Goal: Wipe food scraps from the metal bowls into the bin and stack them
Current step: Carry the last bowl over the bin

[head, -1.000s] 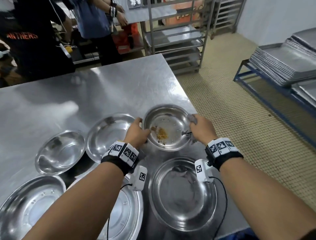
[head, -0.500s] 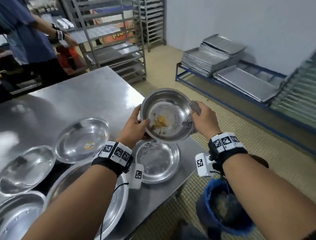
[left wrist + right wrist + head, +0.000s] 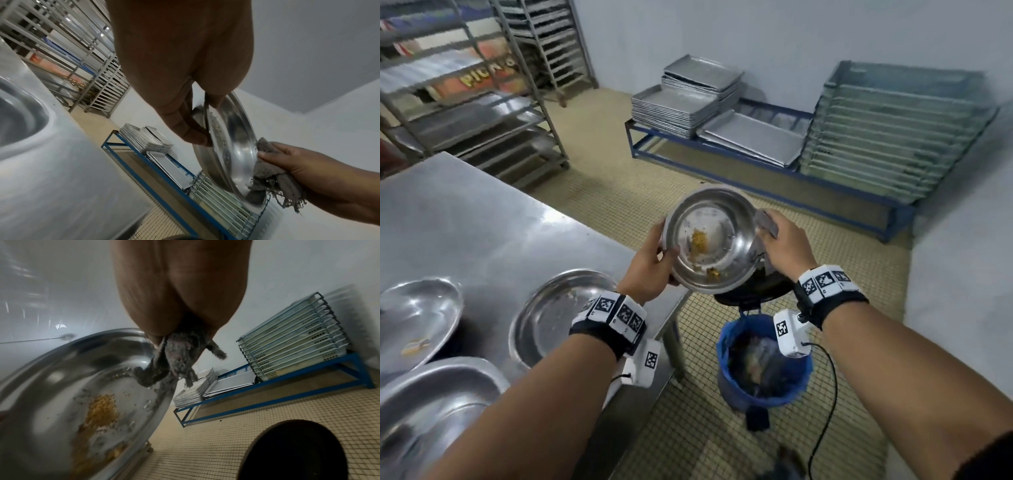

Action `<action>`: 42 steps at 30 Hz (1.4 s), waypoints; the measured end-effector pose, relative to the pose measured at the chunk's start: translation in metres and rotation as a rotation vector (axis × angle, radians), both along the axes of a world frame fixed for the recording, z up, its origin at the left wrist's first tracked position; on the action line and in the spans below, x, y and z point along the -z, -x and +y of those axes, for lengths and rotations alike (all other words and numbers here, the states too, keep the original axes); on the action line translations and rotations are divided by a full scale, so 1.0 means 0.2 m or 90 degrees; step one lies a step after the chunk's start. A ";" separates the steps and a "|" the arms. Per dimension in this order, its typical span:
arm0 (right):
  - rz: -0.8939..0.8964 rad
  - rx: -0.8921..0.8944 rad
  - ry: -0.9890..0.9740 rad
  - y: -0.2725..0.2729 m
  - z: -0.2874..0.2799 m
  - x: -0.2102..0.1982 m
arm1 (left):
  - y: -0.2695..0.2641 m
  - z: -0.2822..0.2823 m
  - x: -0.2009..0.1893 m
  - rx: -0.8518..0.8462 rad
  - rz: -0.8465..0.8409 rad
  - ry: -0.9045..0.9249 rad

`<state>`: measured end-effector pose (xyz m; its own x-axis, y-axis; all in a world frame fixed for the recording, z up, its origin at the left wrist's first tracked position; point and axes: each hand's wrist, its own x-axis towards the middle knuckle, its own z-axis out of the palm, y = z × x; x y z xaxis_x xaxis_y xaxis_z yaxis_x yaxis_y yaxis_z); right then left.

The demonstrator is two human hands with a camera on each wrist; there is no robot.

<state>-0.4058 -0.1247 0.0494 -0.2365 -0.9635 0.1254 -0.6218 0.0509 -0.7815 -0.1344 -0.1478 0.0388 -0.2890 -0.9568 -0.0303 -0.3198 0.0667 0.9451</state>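
Head view: blue-lined bin (image 3: pixel 726 377) stands on the floor beside the steel table (image 3: pixel 482 219); above it, left hand (image 3: pixel 650 267) grips the tilted metal bowl (image 3: pixel 714 241) holding yellow food scraps (image 3: pixel 699 240), right hand (image 3: pixel 786 245) clutching a grey rag (image 3: pixel 767 222) at its rim.

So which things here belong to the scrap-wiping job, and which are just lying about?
Job: held bowl, left hand, right hand, grey rag, blue-lined bin, waiting bowls.

Lying about: tray stacks, wire racks, shelving trolleys.
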 end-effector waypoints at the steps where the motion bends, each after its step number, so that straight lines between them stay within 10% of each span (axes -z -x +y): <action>1: 0.003 0.004 0.007 0.07 0.01 0.02 | 0.06 0.01 0.01 0.014 -0.004 0.010; 18: 0.001 -0.085 0.050 1.10 0.01 0.46 | 1.03 0.11 0.27 0.008 -0.171 0.023; 42: -0.019 -0.103 -0.003 1.13 0.08 0.93 | 1.07 0.16 0.74 -0.040 -0.254 0.115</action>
